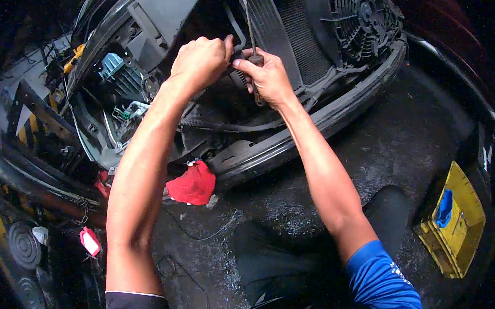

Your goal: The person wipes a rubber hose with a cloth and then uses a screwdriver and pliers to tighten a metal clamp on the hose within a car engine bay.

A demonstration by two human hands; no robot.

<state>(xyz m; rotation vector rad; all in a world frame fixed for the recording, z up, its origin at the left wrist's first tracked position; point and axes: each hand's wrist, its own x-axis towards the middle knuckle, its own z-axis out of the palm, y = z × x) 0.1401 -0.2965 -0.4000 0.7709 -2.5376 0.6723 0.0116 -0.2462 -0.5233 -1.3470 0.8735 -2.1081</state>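
Head: right hand (271,79) grips screwdriver (256,60), seemingly clear of radiator edge (291,32).

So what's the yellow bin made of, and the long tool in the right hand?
Yellow bin: probably hard plastic, scuffed, with stiff moulded-looking walls. Long tool: thin, straight, smooth-looking grey shaft, so likely metal; dark handle, maybe plastic, but too shadowy to tell.

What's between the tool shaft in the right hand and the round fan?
Head view: a long grey panel, then the finned mesh core, lie across the image between the tool shaft and the fan. Depth unclear.
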